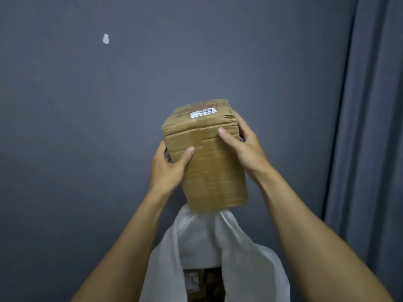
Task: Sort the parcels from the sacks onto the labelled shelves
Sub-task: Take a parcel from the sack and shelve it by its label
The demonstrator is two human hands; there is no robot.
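Grips parcel (209, 166) by its sides with left hand (165, 168) and right hand (246, 149) above sack (246, 258); tilts label (204, 112) up, probably for reading.

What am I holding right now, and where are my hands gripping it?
A cardboard box, above the sack. The left hand grips its left side, the right hand its right side.

Place: plain indoor room, seemingly used for parcel sorting
Wall: dark grey painted wall (87, 138) with a small white plastic hook (106, 39)
Right: grey pleated fabric curtain (370, 127)
Below: open white woven sack (250, 269) holding brown cardboard parcels (192, 280)
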